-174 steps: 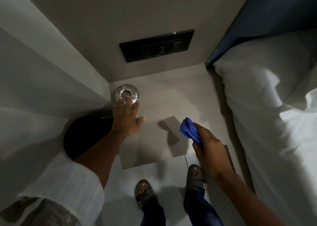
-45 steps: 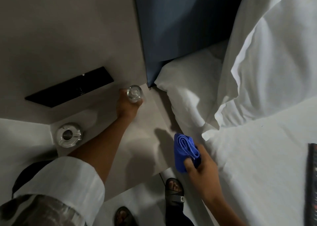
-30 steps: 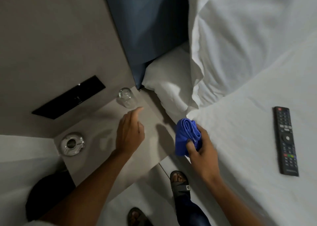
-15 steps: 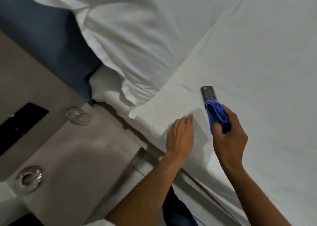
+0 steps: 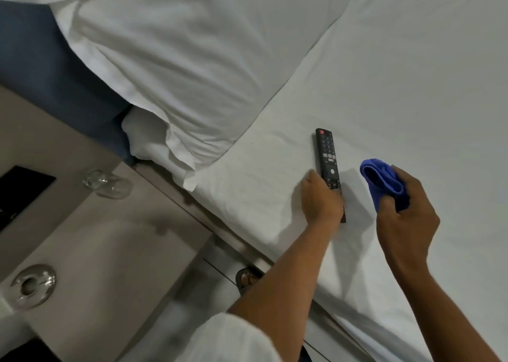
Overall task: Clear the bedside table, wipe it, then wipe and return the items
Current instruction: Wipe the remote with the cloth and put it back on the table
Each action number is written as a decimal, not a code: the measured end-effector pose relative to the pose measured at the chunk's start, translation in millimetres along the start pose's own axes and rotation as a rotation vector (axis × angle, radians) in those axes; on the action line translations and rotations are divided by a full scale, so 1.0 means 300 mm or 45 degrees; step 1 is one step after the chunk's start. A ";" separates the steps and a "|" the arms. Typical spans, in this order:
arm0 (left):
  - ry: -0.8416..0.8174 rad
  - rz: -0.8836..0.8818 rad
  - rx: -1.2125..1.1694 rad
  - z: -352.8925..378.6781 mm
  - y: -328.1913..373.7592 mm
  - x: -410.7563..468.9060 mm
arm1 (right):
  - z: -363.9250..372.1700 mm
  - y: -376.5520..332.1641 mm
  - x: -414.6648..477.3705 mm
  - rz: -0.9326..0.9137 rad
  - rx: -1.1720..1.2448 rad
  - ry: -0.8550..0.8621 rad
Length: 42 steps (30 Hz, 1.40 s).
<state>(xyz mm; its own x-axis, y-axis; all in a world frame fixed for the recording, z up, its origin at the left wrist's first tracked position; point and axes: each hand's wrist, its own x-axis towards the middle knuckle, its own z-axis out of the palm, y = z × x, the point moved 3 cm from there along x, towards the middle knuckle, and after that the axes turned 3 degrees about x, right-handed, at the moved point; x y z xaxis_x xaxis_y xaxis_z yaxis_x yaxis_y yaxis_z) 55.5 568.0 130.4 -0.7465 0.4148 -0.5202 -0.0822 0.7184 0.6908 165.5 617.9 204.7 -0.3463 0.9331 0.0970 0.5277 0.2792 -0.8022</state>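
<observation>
Since half a second ago: left hand (image 5: 321, 196) has crossed the sheet to the remote control (image 5: 327, 163), then half hidden behind the cloth; right hand (image 5: 406, 218) has drawn away toward 3 o'clock.

Left hand: laid over the lower end of the remote control, fingers curled at its left edge; whether it truly grips cannot be told. Remote control lies flat on the bed (image 5: 398, 86), long axis running 12 to 6 o'clock, buttons up, red button at the top.

Right hand: clenched around a folded blue cloth (image 5: 383, 180), which sticks out toward 11 o'clock; cloth apart from the remote control, at its 3 o'clock.

Bed: white sheet, lightly creased, bare across the whole 12 to 3 o'clock quarter. Pillow (image 5: 170, 67) at 11 o'clock, its corner hanging near the mattress edge. Blue headboard (image 5: 41, 67) at 9 o'clock.

Worktop (image 5: 104, 251): grey-beige bedside surface at 8 o'clock, its right edge just beside the mattress side. Clear glass (image 5: 107, 184) near the far corner; glass ashtray (image 5: 34, 284) at the left edge, well apart from it. Middle of the worktop between them is bare. Black wall panel (image 5: 22, 193) at 9 o'clock behind.

Floor (image 5: 209, 284): narrow pale strip at 6 o'clock between worktop and bed, with a sandalled foot (image 5: 247, 279) on it.
</observation>
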 end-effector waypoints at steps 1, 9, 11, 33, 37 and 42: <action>-0.046 -0.043 -0.086 -0.023 -0.020 0.006 | 0.018 -0.007 0.011 -0.030 -0.022 -0.028; -0.461 -0.233 -0.911 -0.271 -0.243 -0.100 | 0.209 -0.147 0.051 -0.420 -0.165 -0.277; -0.407 -0.212 -1.028 -0.360 -0.321 -0.131 | 0.273 -0.223 0.035 -0.569 -0.146 -0.359; 0.575 -0.018 -2.068 -1.002 -1.099 -0.549 | 0.719 -0.732 -1.079 -1.078 0.167 -1.620; 0.553 -0.079 -2.099 -1.039 -1.173 -0.578 | 0.666 -0.713 -1.137 -1.020 0.244 -1.678; 0.636 -0.133 -1.795 -1.072 -1.226 -0.566 | 0.604 -0.693 -1.103 -0.553 0.202 -1.895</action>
<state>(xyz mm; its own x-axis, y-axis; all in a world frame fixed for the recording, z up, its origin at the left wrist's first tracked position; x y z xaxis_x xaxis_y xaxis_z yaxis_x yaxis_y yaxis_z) 0.2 53.9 126.1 -0.8159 -0.0403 -0.5769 -0.4825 -0.5023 0.7175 29.7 209.9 232.6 -0.9244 -0.2937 -0.2435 0.1360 0.3427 -0.9296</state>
